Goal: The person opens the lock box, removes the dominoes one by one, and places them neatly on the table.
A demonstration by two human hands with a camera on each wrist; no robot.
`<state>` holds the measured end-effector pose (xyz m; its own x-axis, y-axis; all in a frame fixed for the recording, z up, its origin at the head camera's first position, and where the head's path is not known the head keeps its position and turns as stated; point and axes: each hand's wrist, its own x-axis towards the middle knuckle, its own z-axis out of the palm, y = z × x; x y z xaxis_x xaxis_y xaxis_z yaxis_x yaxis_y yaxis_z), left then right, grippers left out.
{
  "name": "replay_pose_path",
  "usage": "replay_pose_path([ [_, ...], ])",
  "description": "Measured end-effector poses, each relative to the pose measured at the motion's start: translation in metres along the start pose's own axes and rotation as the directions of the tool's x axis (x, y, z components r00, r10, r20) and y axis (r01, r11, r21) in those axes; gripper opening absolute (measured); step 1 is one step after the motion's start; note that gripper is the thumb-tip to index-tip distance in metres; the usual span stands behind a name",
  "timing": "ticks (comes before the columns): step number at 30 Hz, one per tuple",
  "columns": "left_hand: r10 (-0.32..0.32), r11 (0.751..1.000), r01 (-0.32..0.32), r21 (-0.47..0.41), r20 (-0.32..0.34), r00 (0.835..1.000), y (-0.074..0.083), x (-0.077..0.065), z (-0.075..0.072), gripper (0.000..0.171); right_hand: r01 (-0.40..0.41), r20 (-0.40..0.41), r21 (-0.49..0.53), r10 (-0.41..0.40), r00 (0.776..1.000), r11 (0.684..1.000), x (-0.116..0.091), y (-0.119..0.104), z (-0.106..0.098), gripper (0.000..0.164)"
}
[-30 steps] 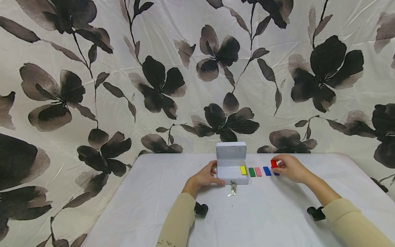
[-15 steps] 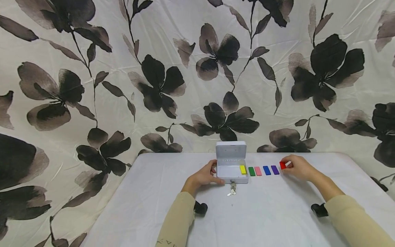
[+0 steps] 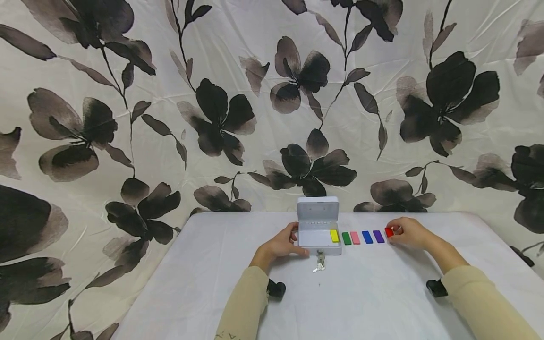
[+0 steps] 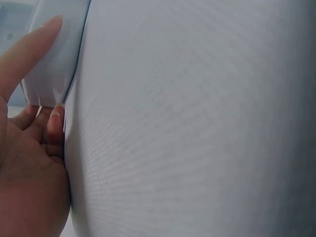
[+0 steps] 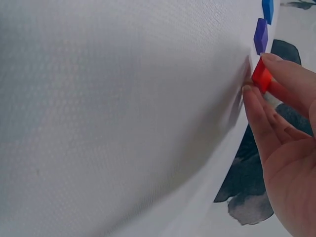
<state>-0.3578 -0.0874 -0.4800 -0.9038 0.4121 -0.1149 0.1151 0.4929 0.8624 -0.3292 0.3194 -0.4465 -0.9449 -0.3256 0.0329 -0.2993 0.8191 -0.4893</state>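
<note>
My right hand (image 3: pixel 410 233) pinches a small red block (image 3: pixel 388 232) at the right end of a row of coloured blocks. In the right wrist view the red block (image 5: pixel 262 75) sits between thumb and fingers, low over the cloth beside the purple block (image 5: pixel 261 36). My left hand (image 3: pixel 281 241) holds the left front corner of a small white lockbox (image 3: pixel 312 236) with its lid raised. The left wrist view has the thumb along the box's front wall (image 4: pixel 61 59) and the other fingers at its side. A yellow block (image 3: pixel 334 235) leans inside the box at its right.
Between box and red block lie a green block (image 3: pixel 347 238), a pink block (image 3: pixel 355 237) and a blue block (image 3: pixel 367 237). Keys (image 3: pixel 319 265) hang from the box's front lock onto the white tablecloth (image 3: pixel 361 302). A flowered curtain (image 3: pixel 263 118) rises behind the table.
My right hand has carried the red block rightward from above the purple block, then lowered it to the row's end. The left hand has stayed on the box.
</note>
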Motion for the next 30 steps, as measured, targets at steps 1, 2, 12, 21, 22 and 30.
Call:
replay_pose_path([
  [1, -0.001, 1.0, 0.001, -0.001, 0.0, 1.0, 0.0001, -0.0002, -0.0001, 0.096, 0.001, 0.001, 0.001, -0.001, 1.0, 1.0, 0.0003, -0.0002, 0.0003, 0.035],
  [2, -0.003, 1.0, 0.003, -0.002, -0.001, 1.0, 0.0005, -0.0004, -0.0003, 0.096, 0.004, 0.003, 0.001, -0.004, 1.0, 1.0, 0.0005, -0.0004, 0.0006, 0.035],
  [12, -0.002, 1.0, 0.002, -0.001, -0.005, 1.0, 0.0004, -0.0007, 0.0007, 0.097, 0.008, 0.011, -0.012, -0.008, 1.0, 1.0, 0.0009, -0.003, 0.0011, 0.032],
  [21, -0.004, 1.0, 0.004, 0.017, -0.002, 1.0, -0.0012, 0.0013, 0.0002, 0.098, -0.02, 0.038, -0.006, 0.02, 0.999, 1.0, 0.0026, -0.0025, 0.0001, 0.033],
  [22, -0.004, 1.0, 0.005, 0.018, -0.002, 1.0, -0.0016, 0.0016, 0.0002, 0.098, -0.023, 0.039, -0.005, 0.023, 0.999, 1.0, 0.0028, -0.0023, 0.0004, 0.034],
  [30, -0.005, 1.0, 0.005, 0.027, 0.001, 1.0, -0.0023, 0.0027, 0.0, 0.099, -0.026, 0.037, 0.001, 0.026, 0.999, 1.0, 0.0019, -0.0023, 0.0004, 0.038],
])
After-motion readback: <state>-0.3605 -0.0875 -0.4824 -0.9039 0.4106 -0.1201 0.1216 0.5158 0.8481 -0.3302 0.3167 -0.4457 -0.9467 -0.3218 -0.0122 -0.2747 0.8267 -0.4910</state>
